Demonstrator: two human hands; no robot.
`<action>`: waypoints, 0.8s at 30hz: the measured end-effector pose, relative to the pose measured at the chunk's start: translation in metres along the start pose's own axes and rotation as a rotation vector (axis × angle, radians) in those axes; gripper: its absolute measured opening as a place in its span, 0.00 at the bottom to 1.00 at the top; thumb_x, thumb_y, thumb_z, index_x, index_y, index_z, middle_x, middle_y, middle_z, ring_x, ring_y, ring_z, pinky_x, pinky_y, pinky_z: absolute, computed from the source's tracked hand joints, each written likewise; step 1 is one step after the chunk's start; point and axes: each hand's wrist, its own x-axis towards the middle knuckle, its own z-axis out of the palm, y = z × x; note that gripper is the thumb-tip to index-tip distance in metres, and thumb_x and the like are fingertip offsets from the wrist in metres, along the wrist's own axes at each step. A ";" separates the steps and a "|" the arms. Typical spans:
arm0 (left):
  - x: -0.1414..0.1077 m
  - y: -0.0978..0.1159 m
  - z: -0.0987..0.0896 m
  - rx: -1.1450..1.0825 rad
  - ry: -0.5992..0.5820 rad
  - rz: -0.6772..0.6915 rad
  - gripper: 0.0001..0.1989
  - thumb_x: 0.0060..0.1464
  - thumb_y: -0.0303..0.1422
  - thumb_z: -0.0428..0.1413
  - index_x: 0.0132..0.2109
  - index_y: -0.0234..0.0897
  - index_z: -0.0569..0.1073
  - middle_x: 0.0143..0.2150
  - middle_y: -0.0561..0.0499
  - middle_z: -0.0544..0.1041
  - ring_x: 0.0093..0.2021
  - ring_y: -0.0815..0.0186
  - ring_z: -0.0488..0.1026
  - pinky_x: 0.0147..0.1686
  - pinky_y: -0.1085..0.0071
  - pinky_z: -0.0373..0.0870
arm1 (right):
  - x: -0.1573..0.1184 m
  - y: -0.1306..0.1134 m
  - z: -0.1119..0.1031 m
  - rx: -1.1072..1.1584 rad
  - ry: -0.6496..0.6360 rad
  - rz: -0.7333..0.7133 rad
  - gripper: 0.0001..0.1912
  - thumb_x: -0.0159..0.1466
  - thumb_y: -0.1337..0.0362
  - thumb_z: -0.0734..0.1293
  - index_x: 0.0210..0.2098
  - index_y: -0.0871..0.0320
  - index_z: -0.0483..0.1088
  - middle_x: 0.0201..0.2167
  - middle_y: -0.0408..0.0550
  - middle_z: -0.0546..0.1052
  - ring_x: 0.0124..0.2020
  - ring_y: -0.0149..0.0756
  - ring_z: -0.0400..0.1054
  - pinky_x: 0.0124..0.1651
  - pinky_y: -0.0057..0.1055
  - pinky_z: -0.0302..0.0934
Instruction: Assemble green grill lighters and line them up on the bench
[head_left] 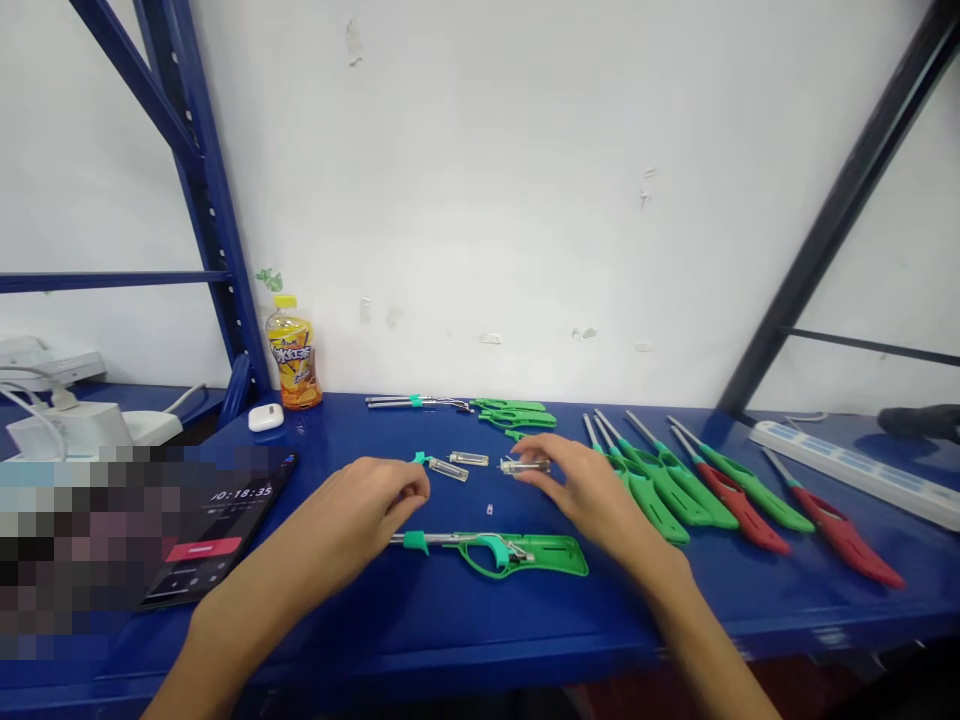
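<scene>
While the right hand [589, 487] pinches a small clear tank [531, 466], the left hand [367, 502] curls well apart, its hold unclear. Between them lie two loose tanks [469, 460], beyond the open green casing [559, 556] on the blue table [450, 620].

A bottle of orange drink [291, 358] stands at the blue desk's [450, 625] back left corner, a white earphone case [265, 417] just beside it; a white power strip [862, 473] lies along the right edge.
</scene>
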 end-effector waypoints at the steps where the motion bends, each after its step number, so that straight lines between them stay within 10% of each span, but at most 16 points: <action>1: 0.001 0.003 0.002 -0.009 0.023 0.019 0.13 0.70 0.35 0.49 0.40 0.43 0.78 0.37 0.53 0.81 0.36 0.62 0.75 0.36 0.69 0.64 | -0.002 0.000 0.002 -0.006 -0.027 -0.021 0.11 0.71 0.63 0.68 0.54 0.51 0.72 0.45 0.48 0.82 0.46 0.43 0.77 0.51 0.41 0.69; 24: 0.016 0.020 0.022 -0.060 0.315 -0.005 0.13 0.68 0.34 0.51 0.49 0.41 0.80 0.45 0.52 0.84 0.37 0.63 0.78 0.37 0.67 0.70 | -0.003 -0.017 0.008 -0.027 -0.065 -0.108 0.13 0.77 0.60 0.61 0.56 0.53 0.73 0.49 0.51 0.78 0.46 0.41 0.75 0.49 0.36 0.68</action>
